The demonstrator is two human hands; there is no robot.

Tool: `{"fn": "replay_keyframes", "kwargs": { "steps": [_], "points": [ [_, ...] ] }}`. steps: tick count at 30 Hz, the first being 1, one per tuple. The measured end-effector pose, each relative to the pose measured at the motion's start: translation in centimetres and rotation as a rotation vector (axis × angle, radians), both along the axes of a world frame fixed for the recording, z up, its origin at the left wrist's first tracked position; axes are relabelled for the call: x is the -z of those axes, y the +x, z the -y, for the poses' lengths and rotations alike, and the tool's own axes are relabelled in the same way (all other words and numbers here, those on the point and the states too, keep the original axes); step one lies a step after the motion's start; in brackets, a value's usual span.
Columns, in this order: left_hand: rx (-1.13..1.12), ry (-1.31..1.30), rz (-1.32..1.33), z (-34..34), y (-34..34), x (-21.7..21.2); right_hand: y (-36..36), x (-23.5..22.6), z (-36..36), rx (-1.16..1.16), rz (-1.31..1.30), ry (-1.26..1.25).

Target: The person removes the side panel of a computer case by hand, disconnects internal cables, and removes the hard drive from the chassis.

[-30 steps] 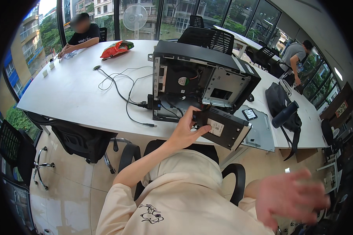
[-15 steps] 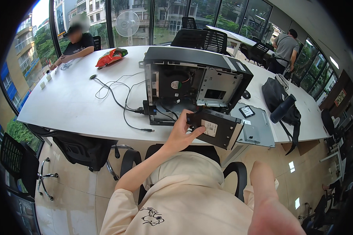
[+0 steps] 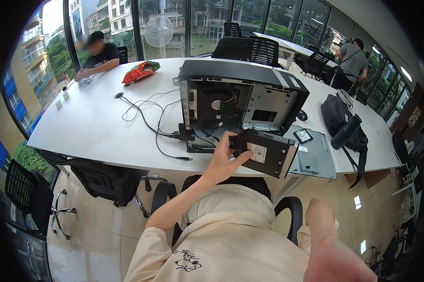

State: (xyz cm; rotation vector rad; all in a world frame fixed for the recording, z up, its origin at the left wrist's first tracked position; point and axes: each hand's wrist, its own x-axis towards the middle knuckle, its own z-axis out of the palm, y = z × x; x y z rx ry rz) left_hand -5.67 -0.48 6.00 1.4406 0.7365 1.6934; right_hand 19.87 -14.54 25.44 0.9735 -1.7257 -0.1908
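Observation:
Above the near edge of the table, my left hand [image 3: 225, 162] is closed on the left end of a black optical drive [image 3: 263, 152] with a white label. Its thumb presses on the face near the label; the other fingers are mostly hidden behind. The drive is tilted, just in front of an open black desktop computer case [image 3: 245, 69]. Inside the case, a metal bracket, a round-labelled part and wires show. My right forearm [image 3: 325, 230] is bent up toward the lower right rim, and its hand is out of the picture.
A grey side panel [image 3: 320, 162] bears a small black drive [image 3: 303, 136]. A mouse [image 3: 302, 115], backpack [image 3: 332, 113] and dark bottle [image 3: 346, 133] lie right. Cables [image 3: 143, 113] and a red packet [image 3: 140, 73] lie left. One person [image 3: 101, 54] sits far left; another [image 3: 350, 63] stands far right.
The whole view has shifted slightly, so everything sits a little farther right and lower. My left hand keeps its hold on the optical drive, with little movement relative to the case.

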Motion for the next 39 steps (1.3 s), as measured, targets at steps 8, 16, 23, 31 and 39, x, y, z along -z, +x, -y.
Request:
{"fn": "replay_keyframes", "kwargs": {
  "steps": [8, 16, 23, 31, 39],
  "points": [
    [-0.216, 0.080, -0.063, -2.3, -1.1, -3.0, -2.2, 3.6, -11.0, 0.554, -0.173, -0.637],
    [-0.538, 0.031, -0.230, -5.3, -0.1, -5.5, -3.4, 11.0, -23.4, 0.977, 0.000, -1.142],
    [-0.783, 0.136, -0.442, -5.9, 0.6, -5.6, -4.5, 12.8, -25.1, 0.798, -0.132, -1.224],
    [-0.906, 0.064, -0.747, -5.5, 0.6, -7.3, -4.0, 12.2, -28.3, 0.745, 0.051, -1.420],
    [-1.026, 0.052, -1.117, -5.4, 0.3, -8.8, -4.3, 11.1, -31.2, 0.619, 0.226, -1.497]
  ]
}}
